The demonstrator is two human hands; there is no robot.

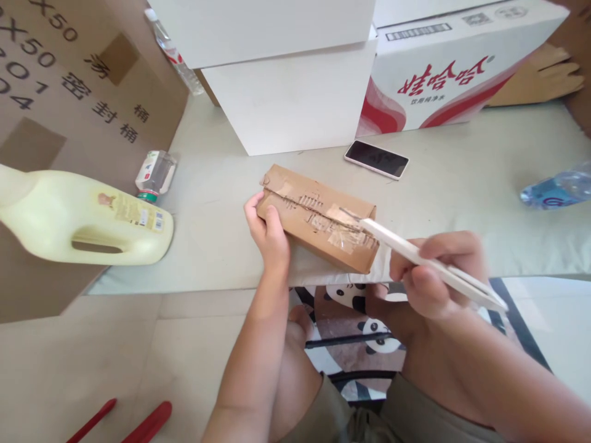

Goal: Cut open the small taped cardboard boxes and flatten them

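Note:
A small brown cardboard box [323, 215] lies aslant near the front edge of the covered surface. Torn paper and strips of clear tape run along the seam on its top. My left hand [270, 231] grips the box's left end, thumb on top and fingers round the far corner. In my right hand [441, 271] is a white utility knife [406, 249], held closed between thumb and fingers. The knife's narrow dark blade points left, over the taped right end of the seam; whether it touches the tape I cannot tell.
Behind the box lies a phone [377, 159], before white cartons [295, 104] and a red-and-white water carton [438, 80]. A pale yellow jug [138, 212] and a small bottle [156, 175] are on the left, beside a large carton [92, 80]. A water bottle [556, 187] lies right.

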